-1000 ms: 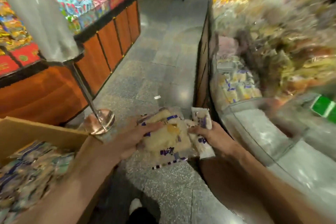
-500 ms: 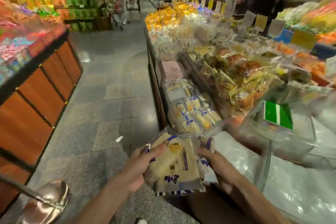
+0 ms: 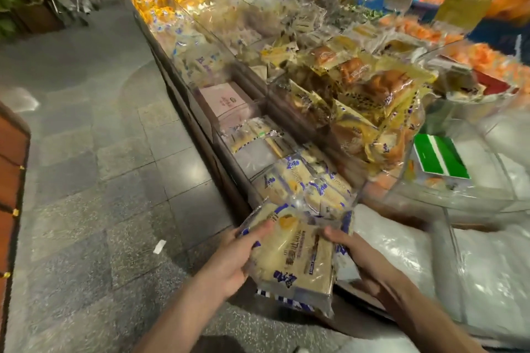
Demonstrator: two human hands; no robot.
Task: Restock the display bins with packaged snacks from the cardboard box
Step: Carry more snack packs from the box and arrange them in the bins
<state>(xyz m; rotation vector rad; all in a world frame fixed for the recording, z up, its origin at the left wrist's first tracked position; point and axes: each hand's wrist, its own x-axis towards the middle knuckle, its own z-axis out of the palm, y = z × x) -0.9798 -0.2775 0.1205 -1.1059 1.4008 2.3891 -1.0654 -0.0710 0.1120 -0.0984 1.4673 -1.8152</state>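
Left hand [image 3: 229, 262] and right hand [image 3: 362, 256] each gripped stacked snack packs [image 3: 292, 255], thumbs on top; packs just before bin [image 3: 253, 192] of matching packs.

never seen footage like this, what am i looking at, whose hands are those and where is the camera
There is no machine here. A person wears a camera on the head, looking forward and down, so you see their own two arms. The left hand and right hand grip a small stack of clear-wrapped snack packets with blue print. Just beyond is a clear display bin holding matching packets. Further along the counter lie bagged brown buns and a green card. The grey tiled floor of the aisle is on the left.
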